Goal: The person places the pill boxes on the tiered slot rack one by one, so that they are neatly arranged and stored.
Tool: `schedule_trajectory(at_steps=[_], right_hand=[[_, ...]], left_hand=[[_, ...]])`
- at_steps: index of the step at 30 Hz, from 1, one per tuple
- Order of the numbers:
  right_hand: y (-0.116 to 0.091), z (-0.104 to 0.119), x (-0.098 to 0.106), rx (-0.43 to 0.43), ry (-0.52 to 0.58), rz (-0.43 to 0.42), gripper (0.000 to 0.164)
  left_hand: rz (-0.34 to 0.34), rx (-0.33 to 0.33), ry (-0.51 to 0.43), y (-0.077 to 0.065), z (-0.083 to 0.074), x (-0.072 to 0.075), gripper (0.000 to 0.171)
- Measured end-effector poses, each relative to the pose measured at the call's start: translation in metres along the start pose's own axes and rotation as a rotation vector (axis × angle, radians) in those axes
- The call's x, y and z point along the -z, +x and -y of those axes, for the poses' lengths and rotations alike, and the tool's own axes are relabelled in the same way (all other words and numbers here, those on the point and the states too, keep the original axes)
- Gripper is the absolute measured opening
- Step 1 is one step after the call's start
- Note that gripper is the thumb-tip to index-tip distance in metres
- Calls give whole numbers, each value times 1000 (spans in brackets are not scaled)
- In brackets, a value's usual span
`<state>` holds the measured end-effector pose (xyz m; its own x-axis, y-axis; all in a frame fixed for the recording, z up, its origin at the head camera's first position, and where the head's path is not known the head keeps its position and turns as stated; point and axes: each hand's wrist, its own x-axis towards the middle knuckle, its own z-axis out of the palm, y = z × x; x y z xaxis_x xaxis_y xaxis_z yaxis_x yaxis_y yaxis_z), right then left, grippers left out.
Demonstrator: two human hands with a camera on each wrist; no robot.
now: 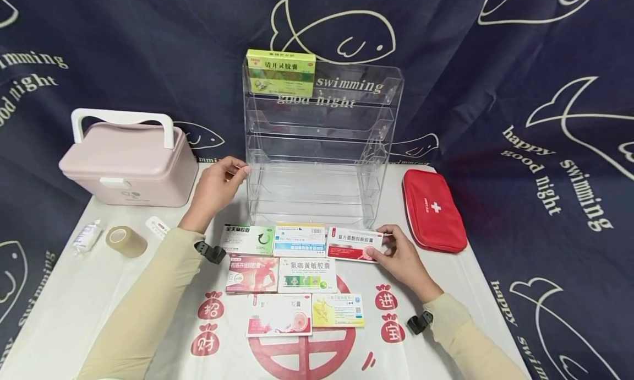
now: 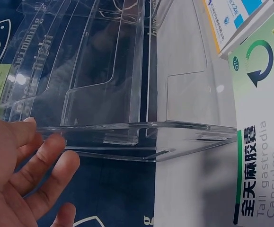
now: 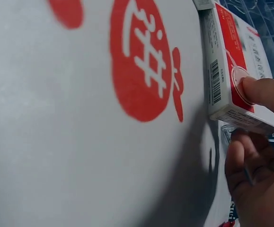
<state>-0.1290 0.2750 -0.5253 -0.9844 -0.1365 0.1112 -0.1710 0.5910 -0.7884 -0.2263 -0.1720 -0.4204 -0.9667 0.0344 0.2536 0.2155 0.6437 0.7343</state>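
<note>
My right hand (image 1: pixel 401 259) grips a red-and-white medicine box (image 1: pixel 353 244) at the right end of the back row of boxes. Its thumb lies on the printed front, while the other fingers sit by the box's end and underside in the right wrist view. The left hand (image 1: pixel 220 184) is at the left side of a clear tiered display rack (image 1: pixel 317 190), fingertips right at the side panel and fingers loosely bent. A yellow-green medicine box (image 1: pixel 281 74) stands in the rack's top tier on the left. Beside the left forearm lies a green-and-white capsule box (image 1: pixel 247 240).
Several more medicine boxes lie in rows before the rack, among them a pink one (image 1: pixel 252 274) and a yellow-white one (image 1: pixel 338 310). A pink lidded case (image 1: pixel 129 165), a tan bandage roll (image 1: pixel 126 241) and a wrapped white roll (image 1: pixel 87 235) stand left; a red first-aid pouch (image 1: pixel 434 210) lies right.
</note>
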Motion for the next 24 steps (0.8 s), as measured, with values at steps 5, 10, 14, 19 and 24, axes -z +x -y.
schedule_trajectory(at_steps=[5,10,14,19,24], right_hand=[[-2,-3,-1,70,60,-20,53],[-8,19,4,154,86,-38,47],[-10,25,5,224,84,-59,43],[-4,2,1,258,44,-93,43],[-2,-9,0,268,73,-97,44]], left_hand=[[-1,0,4,0,0,-1,28],[1,0,1,0,-1,-1,28],[1,2,3,0,-1,-1,28],[0,-1,9,-1,-1,-1,28],[3,-4,11,-2,-2,-1,29]])
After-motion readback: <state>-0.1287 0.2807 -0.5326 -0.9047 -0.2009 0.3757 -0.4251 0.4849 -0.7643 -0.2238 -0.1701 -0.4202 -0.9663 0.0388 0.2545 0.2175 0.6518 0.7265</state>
